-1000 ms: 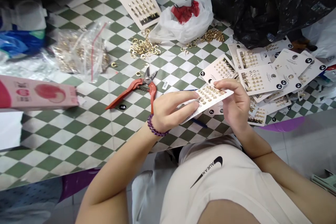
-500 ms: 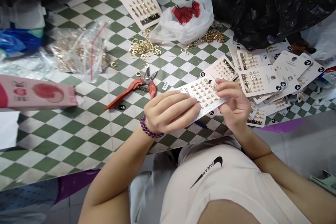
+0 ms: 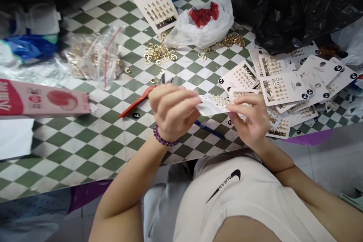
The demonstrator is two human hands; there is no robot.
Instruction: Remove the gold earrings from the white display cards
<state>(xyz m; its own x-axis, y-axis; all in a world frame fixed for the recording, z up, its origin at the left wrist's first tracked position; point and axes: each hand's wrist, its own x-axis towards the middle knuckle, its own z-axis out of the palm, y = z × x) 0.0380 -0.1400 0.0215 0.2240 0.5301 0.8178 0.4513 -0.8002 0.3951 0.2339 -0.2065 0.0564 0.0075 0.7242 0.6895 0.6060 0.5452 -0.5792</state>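
Observation:
My right hand [image 3: 251, 119] pinches the right end of a white earring card [image 3: 211, 107] between thumb and fingers. Rows of small gold studs stand up from the card, which is tilted nearly edge-on to me. At its left end, the curled fingers of my left hand [image 3: 174, 109], with a purple bead bracelet [image 3: 165, 140] at the wrist, close on the card; the thumb is hidden. Red-handled cutters [image 3: 136, 102] lie partly behind my left hand. Below the card a blue pen [image 3: 211, 130] rests on the checkered table [image 3: 107, 140].
Many earring cards [image 3: 283, 89] are piled at the right. Farther back are loose gold hooks [image 3: 159, 53], a white plastic bag [image 3: 195, 36], another earring card [image 3: 153, 3] and a black bag [image 3: 266, 11]. To the left lie a zip bag [image 3: 93, 58] and a pink box [image 3: 56, 100].
The earring card has tipped from face-up to nearly edge-on. My left hand has lifted and curled its fingers, covering more of the cutters and uncovering the blue pen.

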